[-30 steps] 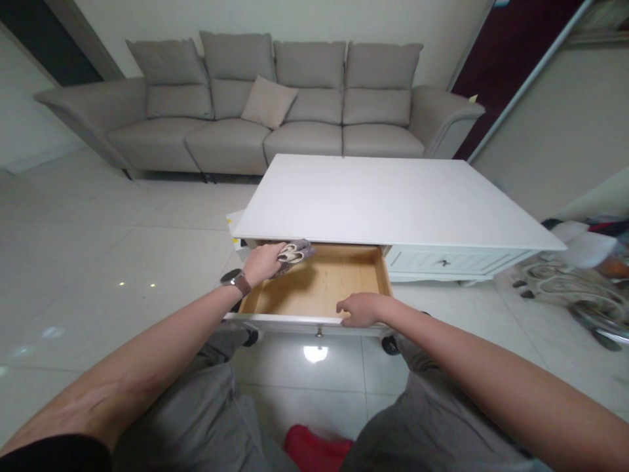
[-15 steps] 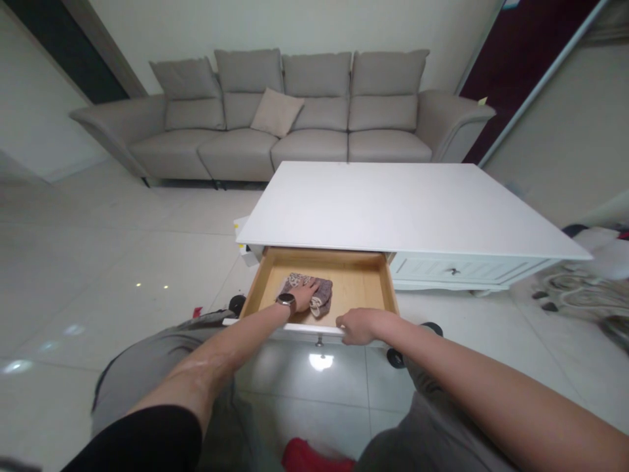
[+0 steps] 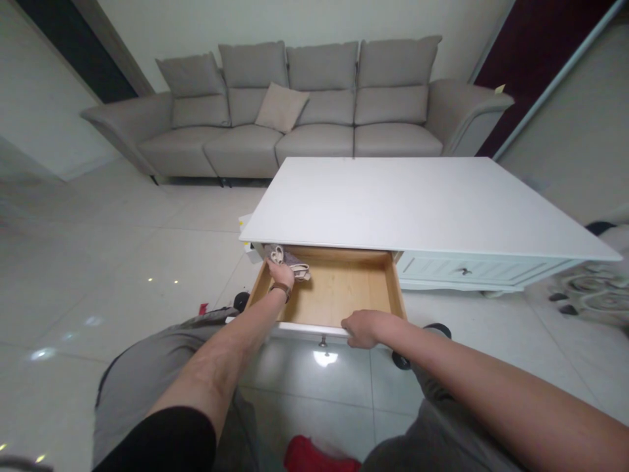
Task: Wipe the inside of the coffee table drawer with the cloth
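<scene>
A wooden drawer is pulled out from the white coffee table. Inside its back left corner, my left hand is closed on a folded patterned cloth, grey-brown with pale edges. A watch strap circles that wrist. My right hand grips the top edge of the drawer's white front, right of the small metal knob. The fingers of my right hand are partly hidden behind the edge.
A second, shut drawer is at the right of the table. Behind stands a grey sofa with a beige cushion. A white box sits by the table's left side. Something red lies on the floor below me.
My left hand has moved the cloth from the front left of the drawer to its back left corner. My right hand keeps its hold on the drawer front.
</scene>
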A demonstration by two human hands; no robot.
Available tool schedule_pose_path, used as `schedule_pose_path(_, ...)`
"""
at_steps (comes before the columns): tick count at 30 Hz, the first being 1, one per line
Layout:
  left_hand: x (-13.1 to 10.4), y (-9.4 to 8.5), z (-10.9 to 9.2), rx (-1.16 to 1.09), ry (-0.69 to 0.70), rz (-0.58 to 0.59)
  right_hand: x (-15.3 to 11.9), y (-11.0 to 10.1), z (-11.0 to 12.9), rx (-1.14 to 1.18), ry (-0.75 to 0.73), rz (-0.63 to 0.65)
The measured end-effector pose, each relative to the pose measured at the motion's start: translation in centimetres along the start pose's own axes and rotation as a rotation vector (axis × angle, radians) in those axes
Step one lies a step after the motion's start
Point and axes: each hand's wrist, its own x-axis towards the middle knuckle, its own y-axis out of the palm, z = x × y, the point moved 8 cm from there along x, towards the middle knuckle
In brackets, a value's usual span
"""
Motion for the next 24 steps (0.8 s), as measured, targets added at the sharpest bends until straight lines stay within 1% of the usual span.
schedule_pose_path(2,0.7,-0.8,0.4,-0.047,-0.08,-0.12,-0.1,0.1,0.1,0.004,0.007,0.002)
schedule_pose_path(3,1.0,-1.0,0.7,-0.062,-0.123,-0.16,-0.2,0.2,0.1,0.007,0.01,0.003)
schedule_pose_path(8,2.7,0.2,1.1,-0.126,-0.165,-0.166,-0.3,0.3,0.2,0.001,0.032,0.012)
schedule_pose_path(11,3.1,0.8,1.0,-0.194,-0.179,-0.163,-0.2,0.4,0.3,-0.009,0.044,0.023)
schedule_pose_path(13,2.9,0.5,1.3,-0.193,-0.195,-0.193,-0.1,0.5,0.3,-0.011,0.052,0.026)
schedule_pose_path(15,2.4,-0.2,1.8,-0.154,-0.19,-0.231,0.1,0.5,0.3,-0.011,0.049,0.027)
schedule_pose_path(18,1.3,-1.5,2.4,-0.04,-0.136,-0.252,0.3,0.5,0.3,-0.012,0.041,0.037)
schedule_pose_path(20,0.8,-2.2,2.4,0.04,-0.106,-0.251,0.3,0.4,0.4,-0.01,0.041,0.046)
schedule_pose_path(22,0.7,-2.2,2.1,0.099,-0.107,-0.233,0.3,0.3,0.5,-0.018,0.04,0.048)
schedule_pose_path(24,1.0,-1.5,1.5,0.115,-0.122,-0.191,0.4,0.3,0.6,-0.039,0.041,0.049)
